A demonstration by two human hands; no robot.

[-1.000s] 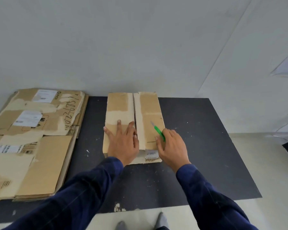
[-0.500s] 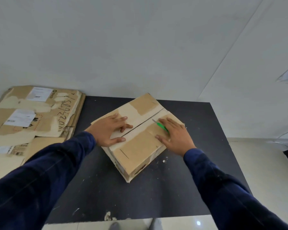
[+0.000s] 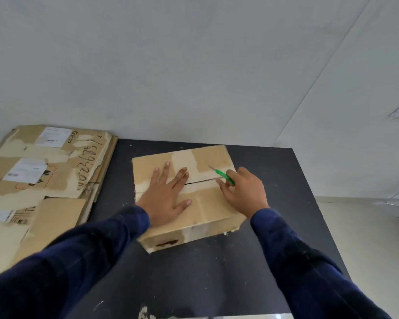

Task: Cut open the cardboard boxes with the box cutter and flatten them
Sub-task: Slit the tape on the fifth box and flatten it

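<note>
A closed cardboard box lies on the black table, its top seam running left to right. My left hand lies flat on the left half of the lid with fingers spread across the seam. My right hand rests on the right half and holds a green box cutter. The thin blade points up and left, just above the lid's far flap, near the seam's right end.
A stack of flattened cardboard boxes with white labels covers the table's left part. A pale wall rises directly behind the table. The table's right edge borders a light floor. Small cardboard crumbs dot the black surface.
The box has been turned under both hands, so its seam now runs across instead of away from me. My left hand now lies flat across the seam.
</note>
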